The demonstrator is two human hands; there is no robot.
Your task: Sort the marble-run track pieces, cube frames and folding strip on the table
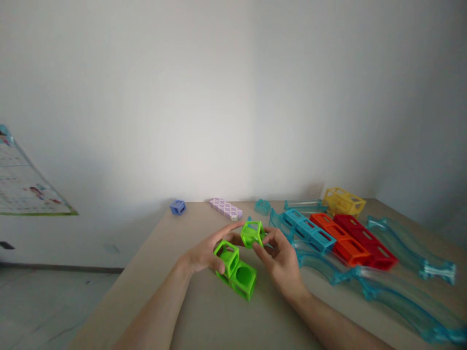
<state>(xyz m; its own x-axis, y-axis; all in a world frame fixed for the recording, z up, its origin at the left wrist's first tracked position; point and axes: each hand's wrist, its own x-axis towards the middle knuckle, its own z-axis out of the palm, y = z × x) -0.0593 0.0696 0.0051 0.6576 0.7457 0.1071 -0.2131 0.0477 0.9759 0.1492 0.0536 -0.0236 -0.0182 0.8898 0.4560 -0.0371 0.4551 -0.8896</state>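
My left hand [204,253] curls around a bar of joined green open-frame cubes [235,270] that rests on the tan table [204,316]. A single green cube [252,233] is held just above the bar's far end, pinched between the fingertips of both hands. My right hand [280,260] grips that cube from the right side, fingers bent.
To the right lie blue [310,231], orange [341,240] and red [365,240] cube bars, a yellow frame block [343,200] and several clear teal track pieces [401,296]. A small blue cube [177,207] and a patterned pink-white bar [226,209] sit near the wall. The table's left edge drops to the floor.
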